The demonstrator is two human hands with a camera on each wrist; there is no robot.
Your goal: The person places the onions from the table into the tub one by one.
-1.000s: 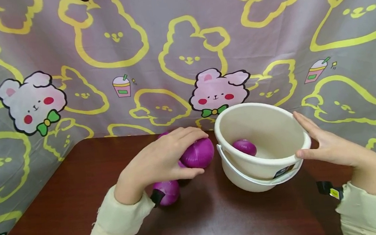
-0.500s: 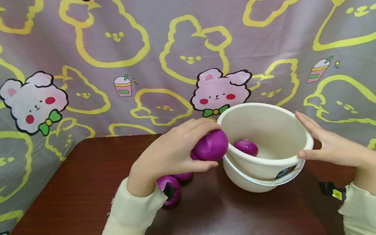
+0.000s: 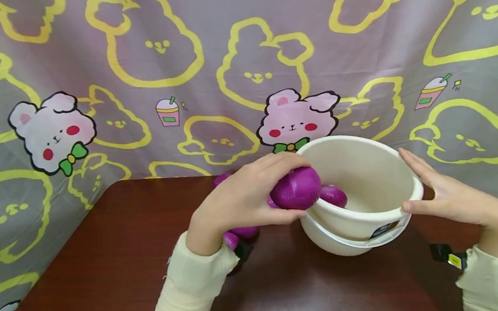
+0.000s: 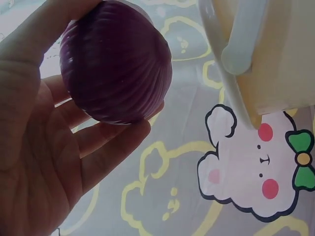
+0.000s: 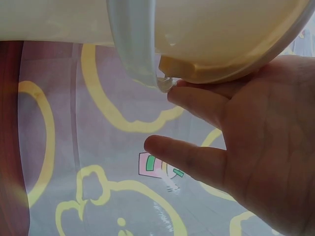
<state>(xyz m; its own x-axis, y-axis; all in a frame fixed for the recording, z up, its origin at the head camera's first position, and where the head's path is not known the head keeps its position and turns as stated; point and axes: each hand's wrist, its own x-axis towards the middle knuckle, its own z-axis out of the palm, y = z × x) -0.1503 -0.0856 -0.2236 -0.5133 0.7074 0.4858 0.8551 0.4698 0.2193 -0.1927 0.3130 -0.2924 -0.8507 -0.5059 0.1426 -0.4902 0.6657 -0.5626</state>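
My left hand (image 3: 247, 190) grips a purple onion (image 3: 297, 189) just outside the left rim of a cream bucket (image 3: 373, 233). In the left wrist view, thumb and fingers wrap round this onion (image 4: 118, 64). Another purple onion (image 3: 334, 196) lies inside the bucket. My right hand (image 3: 452, 197) rests against the bucket's right side, thumb on the front of the rim and fingertips farther back. In the right wrist view, its fingers (image 5: 192, 160) are mostly straight and spread; some touch the bucket's wall near the white handle (image 5: 135, 39).
More purple onions (image 3: 244, 232) lie on the dark brown table (image 3: 120, 255), partly hidden behind my left hand and wrist. A patterned cloth (image 3: 222, 54) hangs directly behind the table. The bucket's handle hangs down at its front.
My left hand has lifted the onion and carried it right, from beside the other onions to the bucket's rim. My right hand keeps its place on the bucket.
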